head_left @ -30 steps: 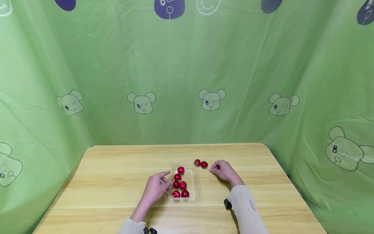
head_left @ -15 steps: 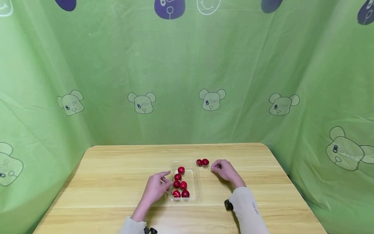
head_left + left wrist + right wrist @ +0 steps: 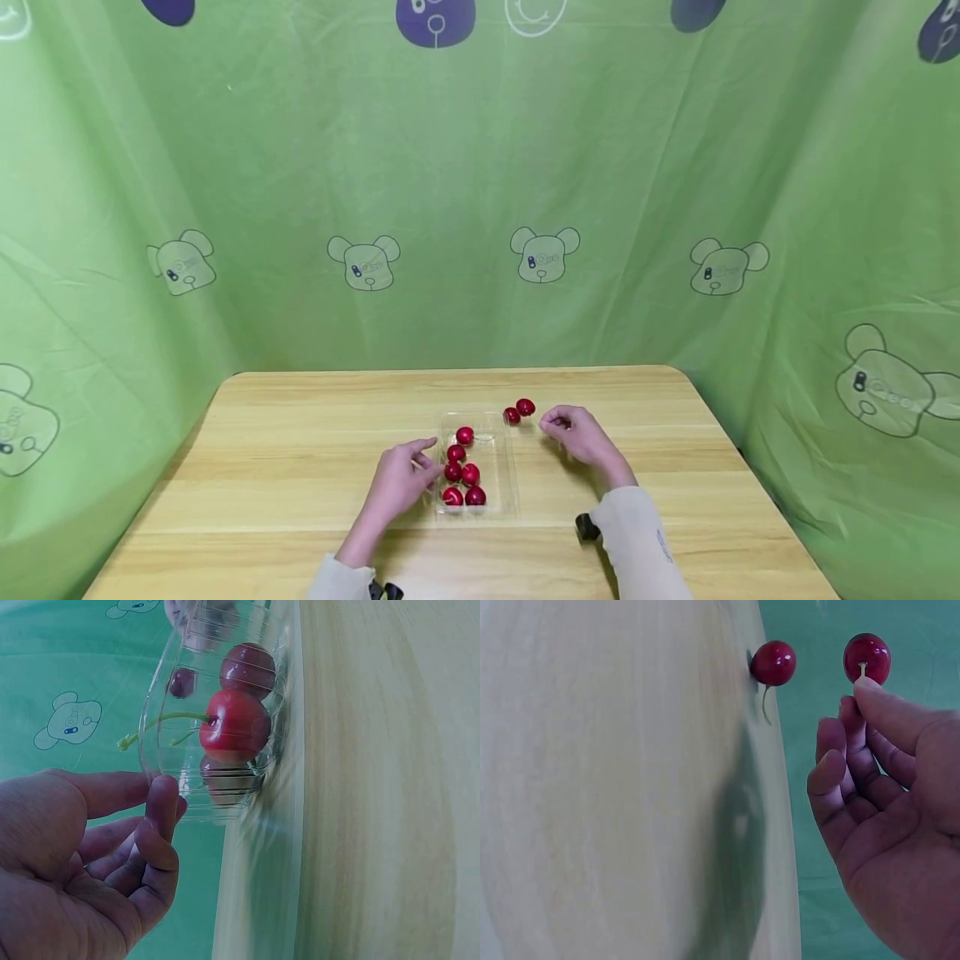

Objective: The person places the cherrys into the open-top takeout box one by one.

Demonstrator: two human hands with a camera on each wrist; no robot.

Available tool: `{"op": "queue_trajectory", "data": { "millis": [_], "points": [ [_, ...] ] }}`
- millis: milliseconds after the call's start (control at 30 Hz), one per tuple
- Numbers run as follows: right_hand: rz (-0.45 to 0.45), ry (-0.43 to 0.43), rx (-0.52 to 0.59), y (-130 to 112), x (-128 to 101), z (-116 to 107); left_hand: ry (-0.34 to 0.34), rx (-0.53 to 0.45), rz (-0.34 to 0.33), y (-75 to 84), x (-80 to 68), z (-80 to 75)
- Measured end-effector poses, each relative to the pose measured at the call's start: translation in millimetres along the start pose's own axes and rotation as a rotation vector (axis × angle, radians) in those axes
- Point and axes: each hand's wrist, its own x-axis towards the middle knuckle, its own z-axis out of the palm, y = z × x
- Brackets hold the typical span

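A clear plastic box (image 3: 495, 467) stands on the table with several red cherries (image 3: 470, 475) inside, gathered toward its left side. My left hand (image 3: 405, 477) pinches the box's left rim between thumb and fingers; in the left wrist view, a cherry (image 3: 235, 726) with a green stem shows through the wall. My right hand (image 3: 577, 434) pinches the stem of a held cherry (image 3: 867, 656) between thumb and index finger. That cherry is raised off the table, behind the box's right corner. A second loose cherry (image 3: 773, 663) lies on the table close by, its stem pointing away.
The wooden table (image 3: 300, 500) reaches back to a green curtain (image 3: 450, 317) with bear prints, which also hangs on both sides. Several cherries, the nearest being a dark one (image 3: 476, 497), sit low in the box near its front wall.
My right hand has lifted one of the two loose cherries by its stem, up from the table. The other loose cherry shifted slightly right. My left hand and the box stay in place.
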Motion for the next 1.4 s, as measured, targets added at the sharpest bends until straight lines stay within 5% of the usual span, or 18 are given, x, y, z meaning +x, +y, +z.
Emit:
{"op": "queue_trajectory", "data": {
  "millis": [1400],
  "points": [
    [-0.113, -0.041, 0.091, -41.3, -32.3, 31.8, -0.003, 0.004, 0.001, 0.6, -0.5, -0.5]
  ]
}}
